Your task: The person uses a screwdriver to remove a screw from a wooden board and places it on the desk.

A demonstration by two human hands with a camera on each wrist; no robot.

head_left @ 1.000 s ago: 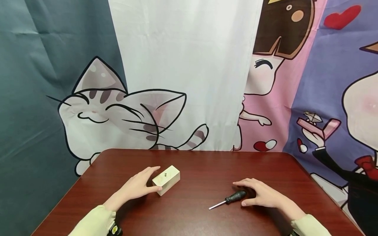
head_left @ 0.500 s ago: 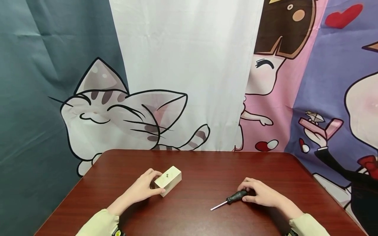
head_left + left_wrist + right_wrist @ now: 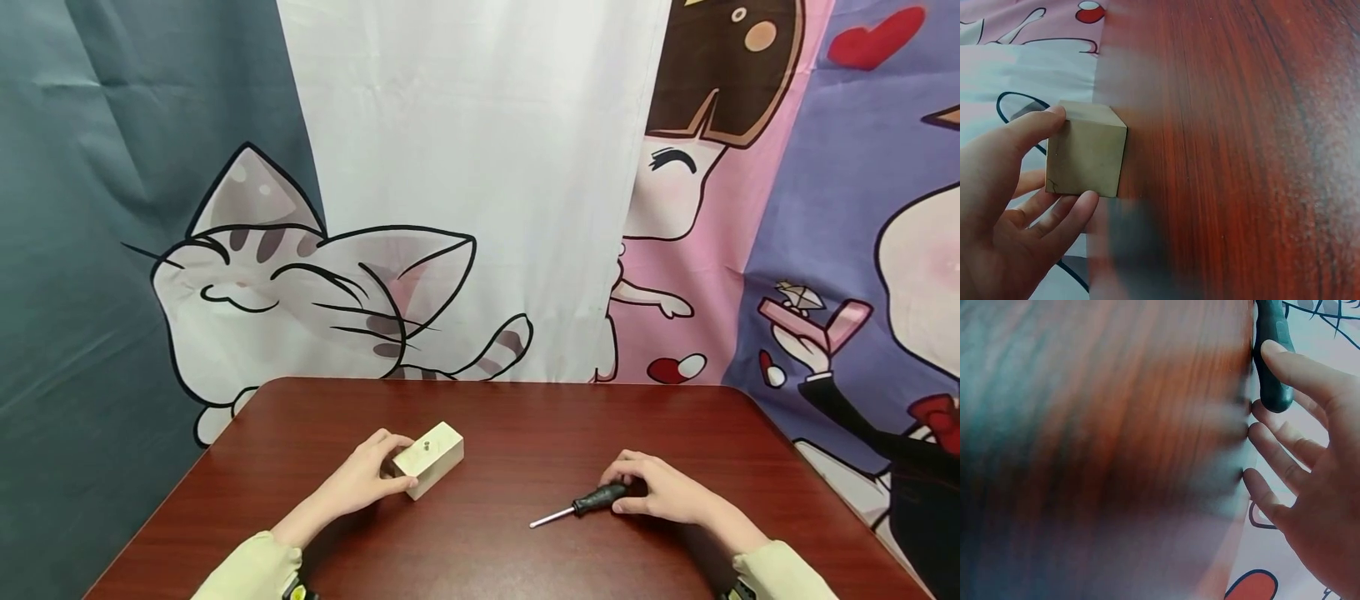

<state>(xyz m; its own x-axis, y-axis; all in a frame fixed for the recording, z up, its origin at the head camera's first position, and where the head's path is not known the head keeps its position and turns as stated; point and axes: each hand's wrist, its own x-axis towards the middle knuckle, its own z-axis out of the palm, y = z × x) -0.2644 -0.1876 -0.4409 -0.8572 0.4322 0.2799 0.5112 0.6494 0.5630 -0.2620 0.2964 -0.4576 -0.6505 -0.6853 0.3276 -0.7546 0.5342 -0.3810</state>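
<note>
A pale wooden block [image 3: 435,460] sits on the table left of the middle, with a small screw [image 3: 427,446] standing in its top face. My left hand [image 3: 358,482] holds the block's near-left end between thumb and fingers. The left wrist view has the block's square end [image 3: 1085,159] between them. To the right lies a screwdriver [image 3: 595,500] with a black handle, its metal shaft pointing left. My right hand [image 3: 663,492] pinches the rear of that handle. In the right wrist view the thumb presses on the black handle [image 3: 1274,369] and the other fingertips reach the table surface.
Both things are on a dark red wooden table [image 3: 495,550] with rounded far corners. Right behind its far edge hangs a cloth backdrop [image 3: 480,167] printed with a cartoon cat and figures.
My right hand has closed from hovering over the screwdriver handle to pinching it, and the shaft tip has shifted slightly. My left fingers have drawn in around the block.
</note>
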